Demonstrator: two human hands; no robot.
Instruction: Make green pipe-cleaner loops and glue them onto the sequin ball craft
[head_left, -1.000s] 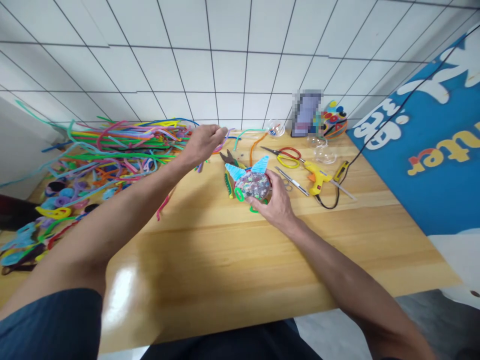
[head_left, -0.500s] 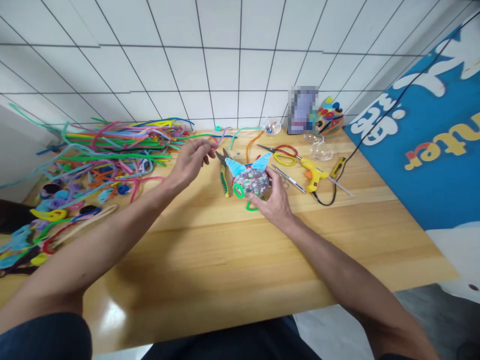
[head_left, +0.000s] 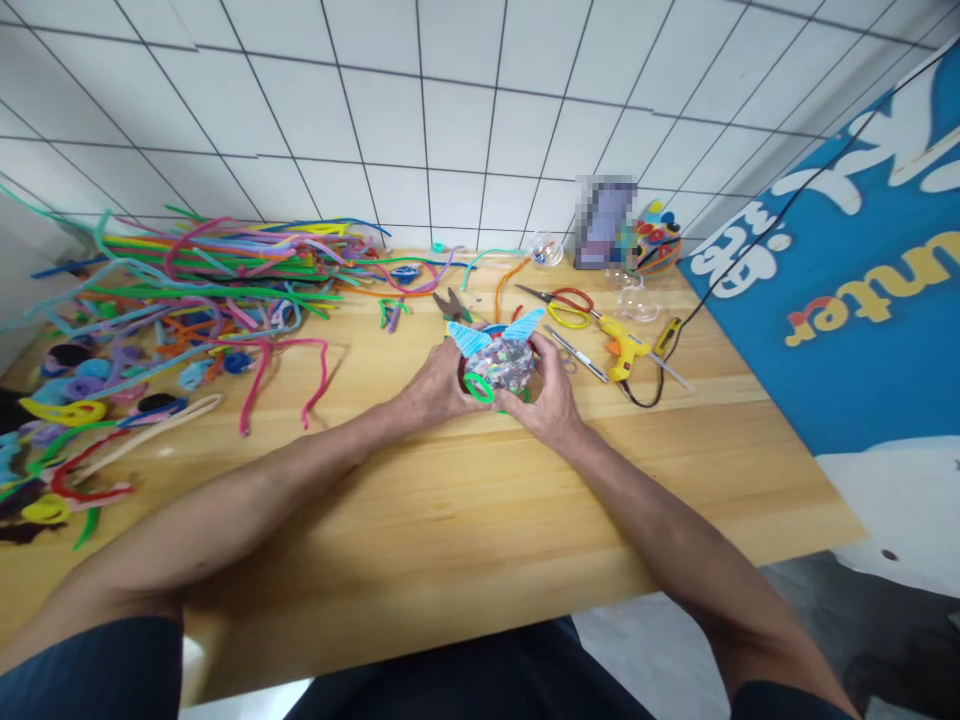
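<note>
A handmade craft figure (head_left: pixel 504 364) with a speckled grey, rounded body is held between my two hands over the middle of the table. Two light-blue striped ears (head_left: pixel 523 325) rise from its top, and a green pipe-cleaner ring (head_left: pixel 478 388) sits at its lower left. My left hand (head_left: pixel 439 385) grips the left side, fingers partly hidden behind the body. On the opposite side, my right hand (head_left: pixel 553 395) is wrapped round the figure with the thumb in front. Just behind it lie pliers (head_left: pixel 451 304), their handles mostly hidden.
Piles of coloured pipe cleaners (head_left: pixel 247 255) cover the table's left side. To the right lie scissors (head_left: pixel 566 305), a pen-like knife (head_left: pixel 576 354) and a yellow glue gun (head_left: pixel 624 345) with a cord. Clear cups (head_left: pixel 546 250) and a blurred-out upright object (head_left: pixel 604 222) stand near the tiled wall.
My left hand has come down and right from above the pliers to the figure's left side and closed on it. My right hand keeps its hold. The view has shifted slightly.
</note>
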